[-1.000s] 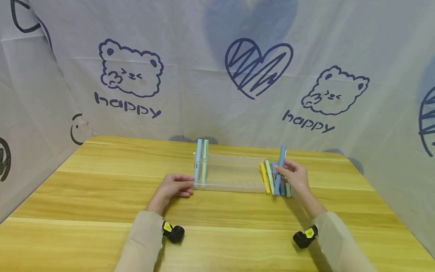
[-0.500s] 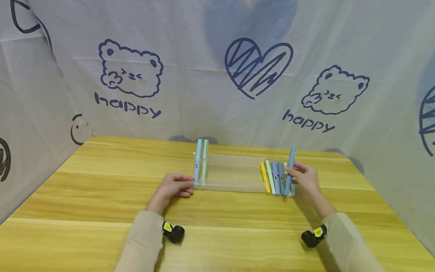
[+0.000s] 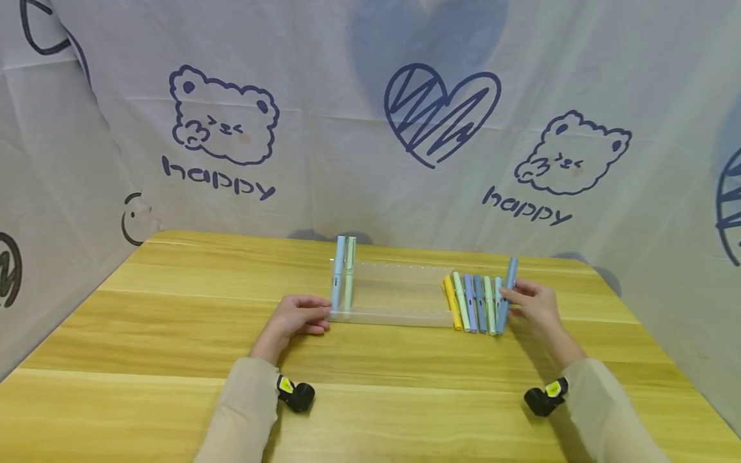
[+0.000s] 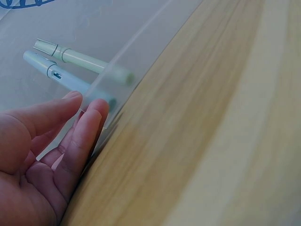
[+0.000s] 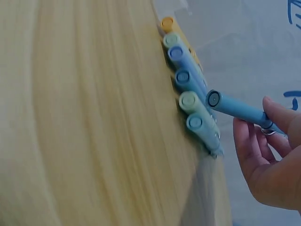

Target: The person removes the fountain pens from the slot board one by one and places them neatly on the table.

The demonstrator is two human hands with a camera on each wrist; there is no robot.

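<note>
A blue pen [image 3: 507,296] stands tilted in my right hand [image 3: 535,305], pinched between thumb and fingers. The right wrist view shows that pen [image 5: 240,108] lifted off the table, its round end over the row of lying pens. With thumb and fingertips my left hand [image 3: 298,316] grips the front left corner of a clear plastic pen rack [image 3: 399,317]. In the rack's left end lean a light blue pen [image 3: 338,276] and a pale green pen [image 3: 349,276]. In the left wrist view the thumb and fingers [image 4: 84,127] meet at the rack's corner.
Right of the rack several pens lie side by side on the wooden table [image 3: 370,399]: a yellow pen [image 3: 452,303] at the left, a purple pen [image 3: 470,303] among them, a light blue pen [image 3: 498,308] at the right. A printed cloth [image 3: 324,141] hangs behind.
My right hand has carried the blue pen to the right along the row, uncovering the pens lying behind it. The left hand and the rack have stayed put.
</note>
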